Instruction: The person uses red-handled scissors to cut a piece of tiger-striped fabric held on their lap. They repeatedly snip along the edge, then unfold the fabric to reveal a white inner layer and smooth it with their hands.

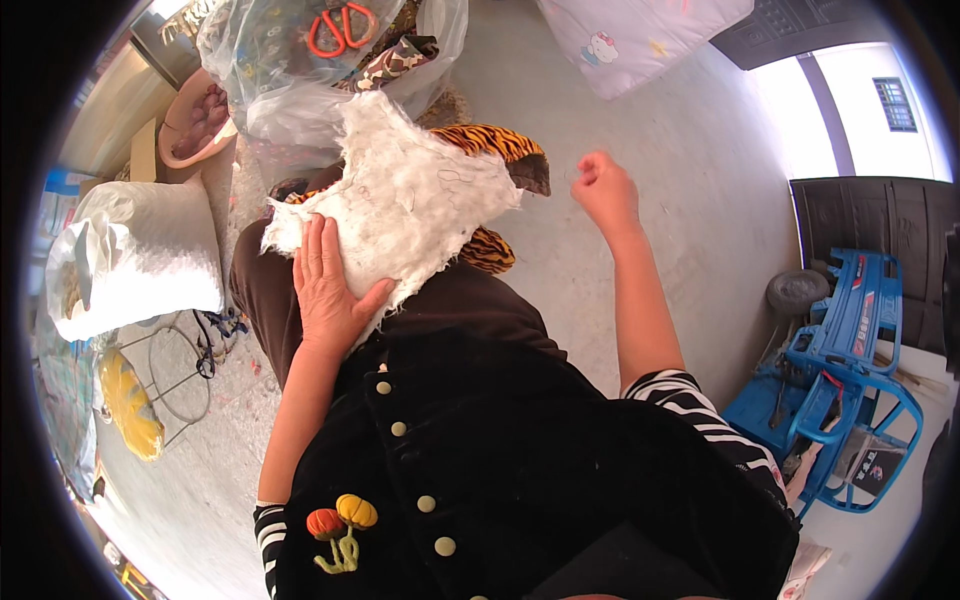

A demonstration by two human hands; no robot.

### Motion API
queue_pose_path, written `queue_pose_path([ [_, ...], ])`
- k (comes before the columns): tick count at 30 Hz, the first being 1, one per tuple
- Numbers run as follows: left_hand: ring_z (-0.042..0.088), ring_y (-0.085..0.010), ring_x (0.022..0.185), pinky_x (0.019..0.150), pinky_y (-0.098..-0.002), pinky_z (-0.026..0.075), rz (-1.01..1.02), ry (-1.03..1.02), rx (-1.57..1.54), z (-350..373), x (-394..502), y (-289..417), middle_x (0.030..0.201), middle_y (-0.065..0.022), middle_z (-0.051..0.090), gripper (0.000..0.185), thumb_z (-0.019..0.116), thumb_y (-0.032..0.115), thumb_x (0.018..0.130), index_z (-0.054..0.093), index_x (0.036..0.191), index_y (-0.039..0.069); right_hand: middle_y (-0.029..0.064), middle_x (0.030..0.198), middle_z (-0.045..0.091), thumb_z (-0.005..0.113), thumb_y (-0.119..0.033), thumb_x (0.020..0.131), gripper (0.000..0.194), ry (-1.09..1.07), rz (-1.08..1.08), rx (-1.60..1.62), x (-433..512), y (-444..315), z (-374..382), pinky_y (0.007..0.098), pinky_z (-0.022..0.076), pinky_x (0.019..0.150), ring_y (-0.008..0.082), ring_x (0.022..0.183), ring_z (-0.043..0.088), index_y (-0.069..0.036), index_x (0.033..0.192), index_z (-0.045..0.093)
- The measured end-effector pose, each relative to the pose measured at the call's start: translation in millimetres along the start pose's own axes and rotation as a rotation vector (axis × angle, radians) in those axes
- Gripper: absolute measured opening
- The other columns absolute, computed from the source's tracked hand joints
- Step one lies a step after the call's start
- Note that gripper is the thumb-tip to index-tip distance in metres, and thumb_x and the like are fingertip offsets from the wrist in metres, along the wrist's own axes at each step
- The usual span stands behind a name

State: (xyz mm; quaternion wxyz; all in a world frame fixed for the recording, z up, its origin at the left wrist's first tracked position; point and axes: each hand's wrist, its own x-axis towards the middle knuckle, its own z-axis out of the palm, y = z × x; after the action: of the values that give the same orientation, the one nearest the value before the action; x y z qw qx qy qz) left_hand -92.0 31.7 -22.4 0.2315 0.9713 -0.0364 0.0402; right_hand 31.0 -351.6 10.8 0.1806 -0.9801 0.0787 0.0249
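A piece of white fluffy wadding [412,195] with ragged edges lies across my lap, with loose dark threads on its face. My left hand [322,274] rests flat on its lower left part, fingers extended and thumb spread. Tiger-striped orange and black fabric [491,142] shows from under the wadding at its upper right and lower right. My right hand [600,187] is raised to the right of the wadding, fingers curled with thumb and fingertips together; whether it pinches a needle or thread cannot be seen.
Orange-handled scissors [343,31] lie on clear plastic bags [277,67] in front. At the left are a pink basin [169,127] of reddish round produce, a white sack [150,247] and an overturned stool with a yellow seat [131,405]. A blue cart [832,360] stands at the right.
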Motion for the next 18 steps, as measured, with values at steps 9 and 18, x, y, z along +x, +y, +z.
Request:
queue_pose_path([
  [9, 0.018, -0.0347, 0.150, 0.121, -0.0497, 0.014, 0.012, -0.001, -0.006, 3, 1, -2, 0.160, -0.0186, 0.023, 0.109, 0.075, 0.055, 0.075, 0.022, 0.154, 0.000, 0.0019, 0.093, 0.070, 0.068, -0.007, 0.077, 0.031, -0.034, -0.336, 0.449, -39, -58, 5, 0.0317, 0.0522, 0.076, 0.0183, 0.086, 0.068, -0.011, 0.108, 0.065],
  [18, 0.019, -0.0346, 0.150, 0.121, -0.0503, 0.014, 0.001, -0.011, 0.000, 1, 1, 0, 0.160, -0.0186, 0.023, 0.109, 0.074, 0.056, 0.075, 0.023, 0.154, 0.001, 0.0025, 0.090, 0.071, 0.073, -0.006, 0.081, 0.028, 0.028, -0.606, 0.430, -18, -117, 43, 0.0267, 0.0538, 0.074, 0.0104, 0.081, 0.068, -0.009, 0.108, 0.064],
])
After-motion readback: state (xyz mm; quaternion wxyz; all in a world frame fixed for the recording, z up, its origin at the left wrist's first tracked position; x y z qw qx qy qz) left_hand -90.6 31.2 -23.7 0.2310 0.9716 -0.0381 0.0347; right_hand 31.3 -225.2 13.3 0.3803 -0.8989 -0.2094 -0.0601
